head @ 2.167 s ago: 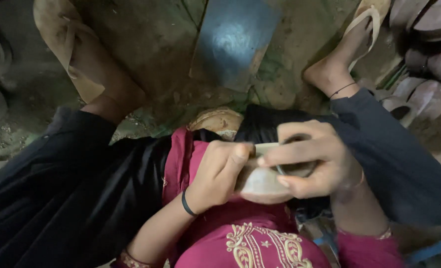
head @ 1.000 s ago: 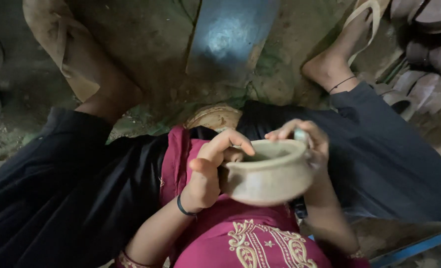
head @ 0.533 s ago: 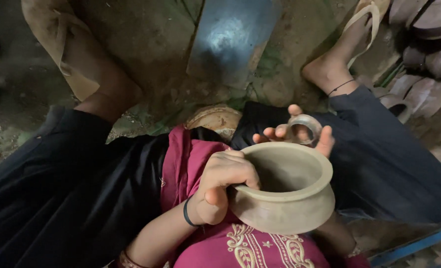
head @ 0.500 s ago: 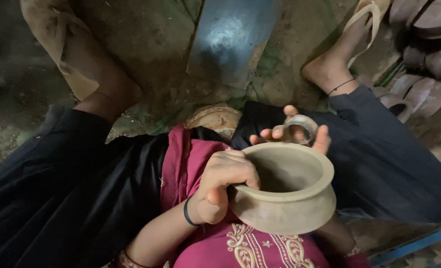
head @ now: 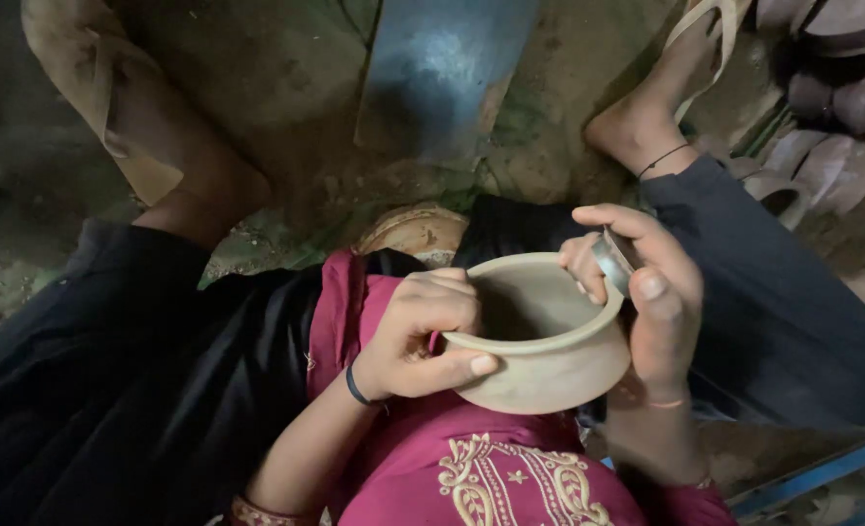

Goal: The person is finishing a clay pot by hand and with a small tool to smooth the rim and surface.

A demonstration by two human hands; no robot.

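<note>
- A seated person steadies a pale, unfired clay pot (head: 539, 336) over the lap, seen from above against a magenta embroidered tunic (head: 471, 468) and dark trousers (head: 140, 370).
- The left hand (head: 423, 336) is closed on the pot's near rim, fingers curled over the lip into the mouth and the thumb pressed flat along the outer wall below it.
- The right hand (head: 646, 292) is closed around a small metal ring-shaped tool (head: 615, 261), pinched between thumb and fingers and held against the far rim of the pot.
- A thin dark band (head: 356, 388) circles the left wrist.
- Both sandalled feet rest on the earthen floor (head: 286, 107) either side of a blue-grey metal plate (head: 442, 78).
- A row of dark clay pieces (head: 831, 107) lies at upper right, beyond the right foot.
</note>
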